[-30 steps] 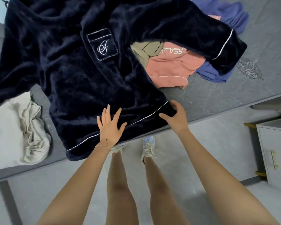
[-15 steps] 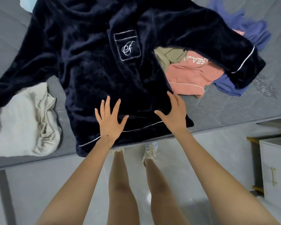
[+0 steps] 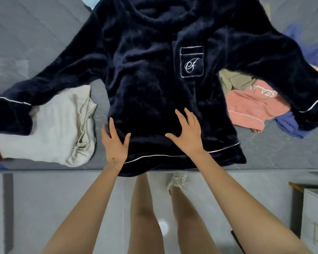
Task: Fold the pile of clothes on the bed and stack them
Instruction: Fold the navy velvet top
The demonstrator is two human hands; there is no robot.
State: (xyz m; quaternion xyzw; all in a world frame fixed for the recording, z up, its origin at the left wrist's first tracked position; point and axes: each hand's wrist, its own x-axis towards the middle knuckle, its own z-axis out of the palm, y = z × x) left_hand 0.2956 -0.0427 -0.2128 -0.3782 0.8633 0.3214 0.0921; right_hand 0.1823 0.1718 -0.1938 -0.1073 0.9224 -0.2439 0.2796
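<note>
Both flat, fingers spread: left hand (image 3: 115, 144) and right hand (image 3: 188, 136) press the top (image 3: 145, 74); plush, floppy, probably best pinched at its hem (image 3: 226, 155).

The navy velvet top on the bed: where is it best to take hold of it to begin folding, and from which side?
Probably pinch the navy top at its right sleeve cuff, coming from the right side. The top lies flat, front up, with that sleeve stretched out over the pink garment, so it can swing across the body.
</note>
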